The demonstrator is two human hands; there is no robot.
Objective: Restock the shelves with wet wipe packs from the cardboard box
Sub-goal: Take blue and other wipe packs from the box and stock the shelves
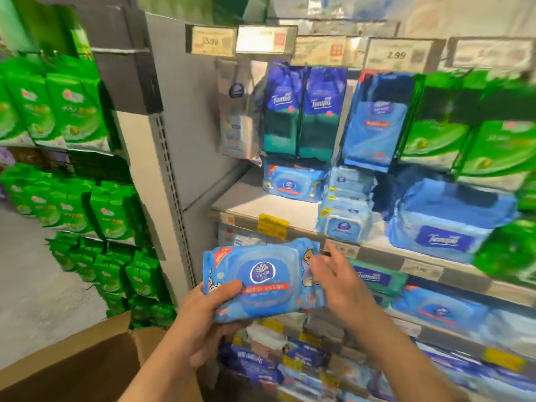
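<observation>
A blue wet wipe pack (264, 280) with a round lid and a red stripe is held in front of the shelves, just below the middle shelf edge. My left hand (208, 317) grips its lower left corner, thumb on the front. My right hand (333, 280) touches the pack's right end with fingers spread. A matching pack (293, 182) lies on the grey shelf (249, 198) above, with bare shelf to its left. The cardboard box (87, 361) stands open at the bottom left; its inside is hidden.
Stacked blue wipe packs (345, 204) and a larger blue pack (446, 221) fill the shelf's right part. Dark blue tissue packs (304, 111) stand behind. Green packs (69, 111) line the left shelving. Price tags (272, 226) hang on the shelf edges. Lower shelves hold more packs.
</observation>
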